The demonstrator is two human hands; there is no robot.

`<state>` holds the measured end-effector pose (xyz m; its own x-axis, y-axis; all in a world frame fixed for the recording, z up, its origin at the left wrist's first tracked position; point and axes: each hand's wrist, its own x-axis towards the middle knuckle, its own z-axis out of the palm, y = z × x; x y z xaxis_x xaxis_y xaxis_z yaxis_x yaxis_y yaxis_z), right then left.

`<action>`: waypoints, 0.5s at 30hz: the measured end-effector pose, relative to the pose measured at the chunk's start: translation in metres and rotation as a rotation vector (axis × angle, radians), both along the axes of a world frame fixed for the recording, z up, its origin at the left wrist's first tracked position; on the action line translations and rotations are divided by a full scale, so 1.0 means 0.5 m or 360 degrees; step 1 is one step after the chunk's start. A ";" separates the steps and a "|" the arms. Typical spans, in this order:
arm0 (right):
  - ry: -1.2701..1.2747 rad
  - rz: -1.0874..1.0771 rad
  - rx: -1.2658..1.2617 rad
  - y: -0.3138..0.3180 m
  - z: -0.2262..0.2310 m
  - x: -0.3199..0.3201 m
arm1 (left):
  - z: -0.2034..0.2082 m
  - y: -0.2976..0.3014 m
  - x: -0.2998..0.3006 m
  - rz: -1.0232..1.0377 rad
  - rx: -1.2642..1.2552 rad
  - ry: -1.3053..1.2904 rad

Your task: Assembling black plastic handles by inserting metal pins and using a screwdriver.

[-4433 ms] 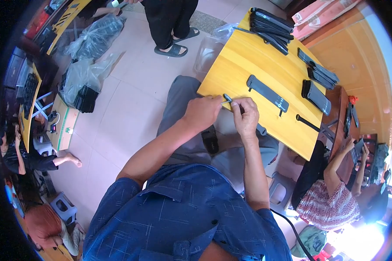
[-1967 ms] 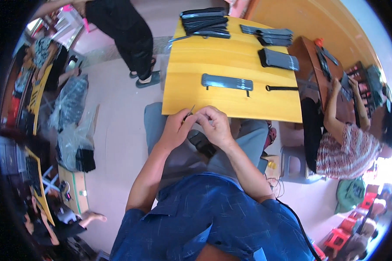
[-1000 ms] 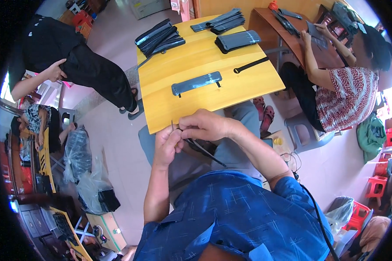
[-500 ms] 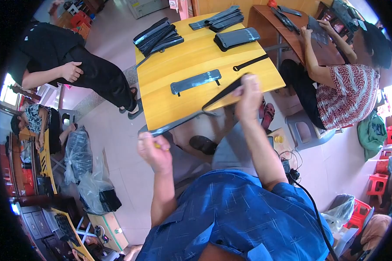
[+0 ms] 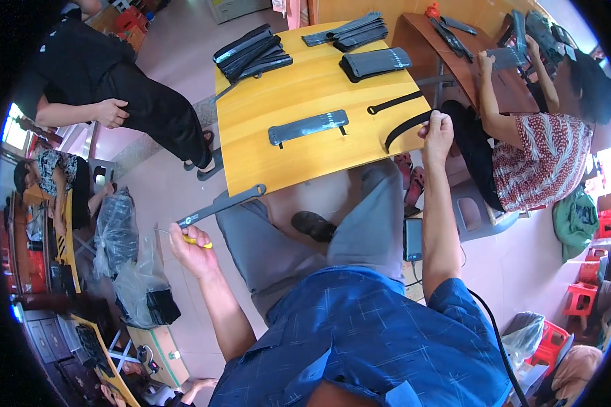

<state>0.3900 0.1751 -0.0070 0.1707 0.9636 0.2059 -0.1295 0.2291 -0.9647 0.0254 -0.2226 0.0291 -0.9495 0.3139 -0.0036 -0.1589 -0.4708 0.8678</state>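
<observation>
My left hand [image 5: 195, 251] is closed in front of the table's near left corner. It grips a long dark grey strip [image 5: 224, 205] with a rounded, holed end, plus a small yellow-handled tool [image 5: 198, 237] with what looks like a thin metal shaft. Over the table's right edge, my right hand [image 5: 438, 134] pinches one end of a black strap [image 5: 404, 127], whose other end curves down toward the tabletop. Beyond it lies a second black strap [image 5: 395, 102] with a loop at one end. A shiny black panel [image 5: 309, 127] rests mid-table, two short black tabs showing under its near edge.
Stacks of black pieces [image 5: 252, 54], [image 5: 377, 64] occupy the far side of the yellow table [image 5: 251, 163]. A person in black [image 5: 142, 88] stands at left. At right, a seated person [image 5: 540, 156] handles a dark panel by a brown table [image 5: 421, 41]. A grey stool [image 5: 470, 214] stands nearby.
My hands have moved apart, left hand down and left, right hand rightward. The black strap, earlier meeting the grey strip between my hands, now hangs separate from it.
</observation>
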 end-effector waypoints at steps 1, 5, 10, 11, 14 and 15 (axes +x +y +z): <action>-0.0012 -0.0011 -0.0017 0.008 -0.011 -0.007 | -0.003 -0.004 0.004 0.0009 0.0002 -0.0003; -0.0325 -0.0178 -0.0020 0.064 -0.058 0.034 | -0.007 -0.004 0.016 0.0001 -0.0069 0.0036; -0.1375 -0.0593 -0.0031 0.084 -0.071 0.051 | -0.007 -0.011 0.015 -0.0016 -0.0094 0.0053; -0.1517 -0.0631 -0.0082 0.088 -0.072 0.057 | -0.005 -0.009 0.018 -0.0014 -0.0107 0.0061; -0.1609 -0.0566 -0.0060 0.095 -0.070 0.071 | 0.000 -0.001 0.025 -0.0018 -0.0124 0.0043; -0.1611 -0.0575 -0.0065 0.092 -0.073 0.074 | 0.001 0.004 0.026 -0.0023 -0.0127 0.0019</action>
